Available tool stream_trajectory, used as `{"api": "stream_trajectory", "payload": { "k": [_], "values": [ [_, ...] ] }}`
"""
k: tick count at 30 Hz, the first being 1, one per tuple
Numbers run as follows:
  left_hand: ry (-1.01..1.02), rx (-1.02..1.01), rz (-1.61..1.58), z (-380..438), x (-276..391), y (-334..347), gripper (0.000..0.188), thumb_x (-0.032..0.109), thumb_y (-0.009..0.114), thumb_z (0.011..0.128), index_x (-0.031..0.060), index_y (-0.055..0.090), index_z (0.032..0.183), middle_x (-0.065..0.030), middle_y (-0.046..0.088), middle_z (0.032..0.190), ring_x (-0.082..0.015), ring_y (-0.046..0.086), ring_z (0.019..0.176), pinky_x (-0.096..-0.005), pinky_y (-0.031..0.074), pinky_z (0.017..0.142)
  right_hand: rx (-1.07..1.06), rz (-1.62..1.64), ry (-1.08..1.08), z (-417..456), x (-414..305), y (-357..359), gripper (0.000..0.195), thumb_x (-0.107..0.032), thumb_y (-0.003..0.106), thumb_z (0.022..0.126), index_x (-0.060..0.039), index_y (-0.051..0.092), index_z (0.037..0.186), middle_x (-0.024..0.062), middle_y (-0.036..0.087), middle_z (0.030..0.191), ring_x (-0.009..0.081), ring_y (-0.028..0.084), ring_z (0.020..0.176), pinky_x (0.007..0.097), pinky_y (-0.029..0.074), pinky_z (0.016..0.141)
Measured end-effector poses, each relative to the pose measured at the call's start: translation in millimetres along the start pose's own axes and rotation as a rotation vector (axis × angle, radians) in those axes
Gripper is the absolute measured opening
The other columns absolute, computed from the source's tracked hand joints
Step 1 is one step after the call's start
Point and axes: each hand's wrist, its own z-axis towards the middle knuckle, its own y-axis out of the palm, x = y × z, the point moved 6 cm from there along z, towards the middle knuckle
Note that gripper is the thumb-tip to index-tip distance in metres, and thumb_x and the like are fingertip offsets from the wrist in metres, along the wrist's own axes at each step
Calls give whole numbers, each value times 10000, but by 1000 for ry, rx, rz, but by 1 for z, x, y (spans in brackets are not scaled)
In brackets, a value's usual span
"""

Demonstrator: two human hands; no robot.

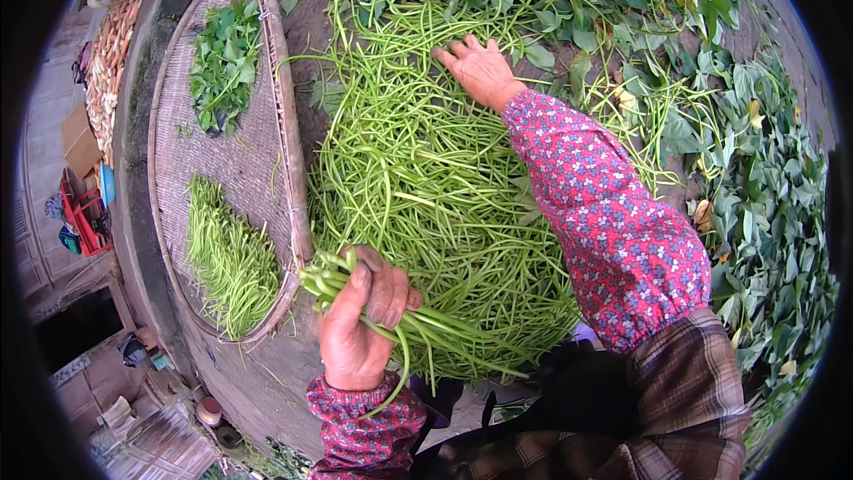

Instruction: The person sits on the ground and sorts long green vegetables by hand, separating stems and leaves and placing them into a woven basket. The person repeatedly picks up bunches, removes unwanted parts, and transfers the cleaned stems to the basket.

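Observation:
My left hand [360, 347] is closed around a bunch of long green leaf stems [446, 330]. Their thick ends stick out past the thumb to the left, and the thin ends trail to the right. Below the bunch spreads a broad heap of loose stems [426, 193]. At the far side of the heap, my right hand [481, 73] lies palm down with its fingers apart, touching the stems; whether a stem is under the fingertips is hidden. Both forearms wear flowered sleeve covers.
Left of the heap lies a shallow woven bamboo tray [230, 157] with a leafy green bunch [225, 63] and a pile of aligned stems [230, 260]. Leafy vines [766, 213] line the right and far sides. Beyond a ledge are a red crate [86, 213] and a blue basin [106, 183].

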Motion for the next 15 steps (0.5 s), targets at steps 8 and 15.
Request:
{"api": "stream_trajectory", "payload": {
  "k": [8, 15],
  "values": [
    [7, 98, 47, -8, 0, -20, 164, 218, 563, 900, 72, 493, 928, 33, 345, 590, -110, 347, 550, -301, 365, 588, -311, 888, 44, -63, -54, -73, 239, -36, 640, 703, -33, 637, 942, 214, 624, 741, 328, 622, 664, 401, 504, 604],
    [-13, 83, 108, 4, -10, -10, 148, 177, 573, 897, 58, 499, 943, 24, 387, 636, -112, 367, 578, -291, 362, 606, -558, 1730, 495, -90, -13, -123, 254, -157, 624, 864, -46, 604, 1091, 4, 673, 779, -1, 549, 656, 162, 371, 521]
  ]
}}
